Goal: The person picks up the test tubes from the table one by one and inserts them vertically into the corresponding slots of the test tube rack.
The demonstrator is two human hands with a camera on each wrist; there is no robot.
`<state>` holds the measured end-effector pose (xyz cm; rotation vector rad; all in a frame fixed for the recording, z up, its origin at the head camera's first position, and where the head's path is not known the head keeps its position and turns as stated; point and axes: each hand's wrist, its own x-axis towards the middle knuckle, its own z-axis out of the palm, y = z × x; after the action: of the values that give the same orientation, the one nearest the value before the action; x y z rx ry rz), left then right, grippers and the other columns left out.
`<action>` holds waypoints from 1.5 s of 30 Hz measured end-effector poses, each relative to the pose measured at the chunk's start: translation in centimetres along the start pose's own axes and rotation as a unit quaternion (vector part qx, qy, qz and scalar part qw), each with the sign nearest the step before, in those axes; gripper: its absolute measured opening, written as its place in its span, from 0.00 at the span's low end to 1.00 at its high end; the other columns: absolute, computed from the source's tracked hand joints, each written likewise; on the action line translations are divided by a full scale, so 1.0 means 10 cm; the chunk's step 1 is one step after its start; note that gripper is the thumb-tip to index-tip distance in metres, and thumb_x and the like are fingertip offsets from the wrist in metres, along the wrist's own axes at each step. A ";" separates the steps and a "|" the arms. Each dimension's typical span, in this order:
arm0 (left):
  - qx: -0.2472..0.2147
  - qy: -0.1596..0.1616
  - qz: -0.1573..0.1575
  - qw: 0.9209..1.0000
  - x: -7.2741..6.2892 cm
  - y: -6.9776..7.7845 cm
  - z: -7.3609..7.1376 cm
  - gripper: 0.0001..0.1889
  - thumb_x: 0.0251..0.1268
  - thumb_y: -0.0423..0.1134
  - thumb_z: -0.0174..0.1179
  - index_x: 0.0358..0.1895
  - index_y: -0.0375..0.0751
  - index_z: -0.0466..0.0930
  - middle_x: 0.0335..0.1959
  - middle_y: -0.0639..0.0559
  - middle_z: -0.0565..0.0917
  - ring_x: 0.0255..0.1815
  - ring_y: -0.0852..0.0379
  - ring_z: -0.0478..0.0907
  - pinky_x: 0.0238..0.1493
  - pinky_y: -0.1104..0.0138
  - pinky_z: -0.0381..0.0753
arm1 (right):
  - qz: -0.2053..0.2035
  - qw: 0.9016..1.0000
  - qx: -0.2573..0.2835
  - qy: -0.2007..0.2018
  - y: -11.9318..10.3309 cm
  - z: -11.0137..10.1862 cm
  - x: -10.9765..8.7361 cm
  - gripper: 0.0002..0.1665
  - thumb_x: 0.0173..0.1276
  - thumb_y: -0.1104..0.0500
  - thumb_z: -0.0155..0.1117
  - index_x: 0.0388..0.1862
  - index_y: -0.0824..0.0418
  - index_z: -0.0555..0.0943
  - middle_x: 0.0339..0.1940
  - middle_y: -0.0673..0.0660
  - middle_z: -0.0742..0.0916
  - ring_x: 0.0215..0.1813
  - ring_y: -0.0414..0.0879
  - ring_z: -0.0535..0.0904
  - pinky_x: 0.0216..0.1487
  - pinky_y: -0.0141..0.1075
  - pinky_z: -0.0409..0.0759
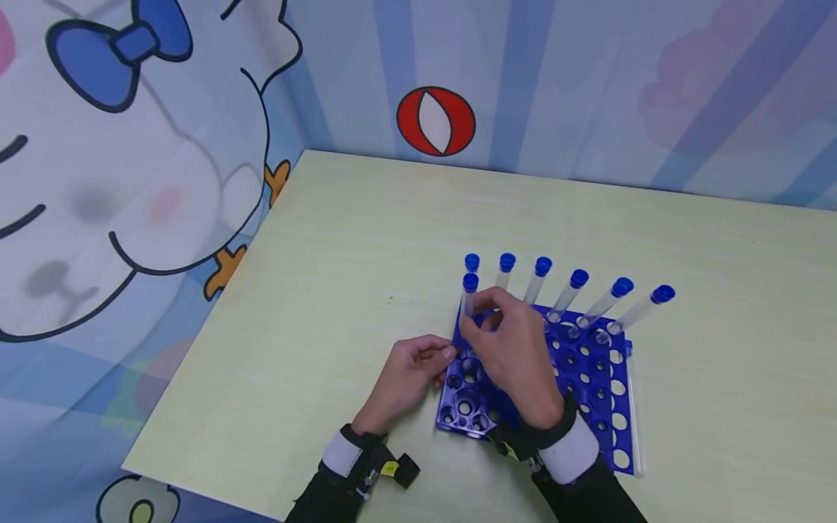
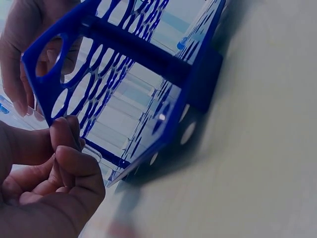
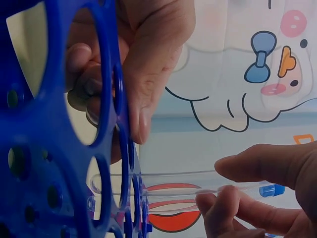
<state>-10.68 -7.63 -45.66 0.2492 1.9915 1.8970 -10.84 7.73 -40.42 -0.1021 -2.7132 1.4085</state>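
A blue test tube rack (image 2: 138, 52) with round holes stands on the table. My left hand (image 1: 412, 367) grips its left edge between thumb and fingers; in the left wrist view this hand (image 2: 54, 183) is at the rack's corner. My right hand (image 1: 516, 349) reaches over the rack and pinches a clear test tube (image 1: 468, 294) with a blue cap at the far left. In the right wrist view that tube (image 3: 163, 181) passes through a rack hole, its cap beyond the right hand (image 3: 267, 188). Other blue-capped test tubes (image 1: 566, 296) stand along the far row, leaning outward.
The pale tabletop (image 1: 314, 305) extends around the rack. Behind it rises a blue striped backdrop (image 1: 588, 94), and a cartoon-printed panel (image 1: 163, 305) borders the left edge. Many rack holes nearer my body hold no tubes.
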 end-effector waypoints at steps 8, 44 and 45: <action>0.016 -0.001 0.006 1.000 -0.01 0.05 0.01 0.11 0.67 0.30 0.51 0.44 0.23 0.77 0.24 0.48 0.77 0.23 0.54 0.71 0.25 0.70 0.74 | 0.010 1.000 -0.014 -0.014 0.01 -0.01 0.01 0.11 0.58 0.59 0.65 0.39 0.60 0.79 0.32 0.55 0.82 0.28 0.46 0.74 0.23 0.34 0.70; 0.023 0.009 0.018 1.000 0.08 -0.23 -0.02 0.10 0.67 0.37 0.53 0.42 0.33 0.79 0.23 0.51 0.77 0.21 0.58 0.72 0.24 0.69 0.74 | 0.061 0.995 -0.045 -0.072 0.01 -0.02 0.00 0.18 0.59 0.57 0.65 0.47 0.63 0.79 0.36 0.56 0.83 0.30 0.45 0.75 0.25 0.32 0.72; 0.022 0.009 0.018 1.000 0.08 -0.23 -0.02 0.10 0.67 0.36 0.53 0.42 0.33 0.79 0.23 0.51 0.77 0.22 0.58 0.72 0.24 0.69 0.74 | 0.064 0.994 -0.048 -0.075 0.00 -0.04 -0.01 0.19 0.59 0.57 0.65 0.48 0.63 0.78 0.36 0.56 0.83 0.29 0.45 0.75 0.25 0.32 0.72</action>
<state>-11.16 -7.71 -48.03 0.2836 2.0561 1.8857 -10.69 8.01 -40.23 -0.1873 -2.9466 1.3705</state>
